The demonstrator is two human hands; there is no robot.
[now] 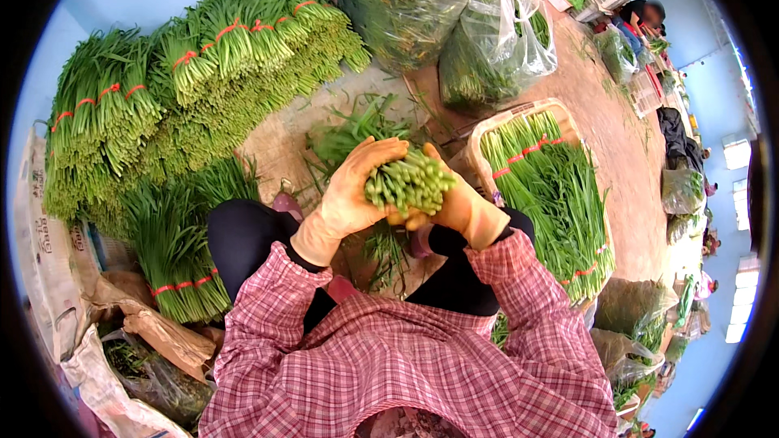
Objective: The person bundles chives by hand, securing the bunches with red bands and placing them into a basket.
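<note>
Between my two gloved hands is a bunch of garlic chives (410, 184), its cut stem ends turned up toward me. My left hand (349, 191), in an orange-tan rubber glove, wraps round the bunch's left side. Gloved the same way, my right hand (466, 204) closes on it from the right, its fingers partly hidden under the stems. The leafy end is mostly out of sight below. Loose green leaves (357, 134) lie on the floor just beyond the hands, some blurred.
Tied chive bundles with red bands (219, 57) are stacked along the left wall. A basket (574, 126) of banded bundles stands at my right. Beyond are full plastic bags (495, 49). A paper-and-plastic heap (162, 341) lies lower left. Another person (641, 16) sits far right.
</note>
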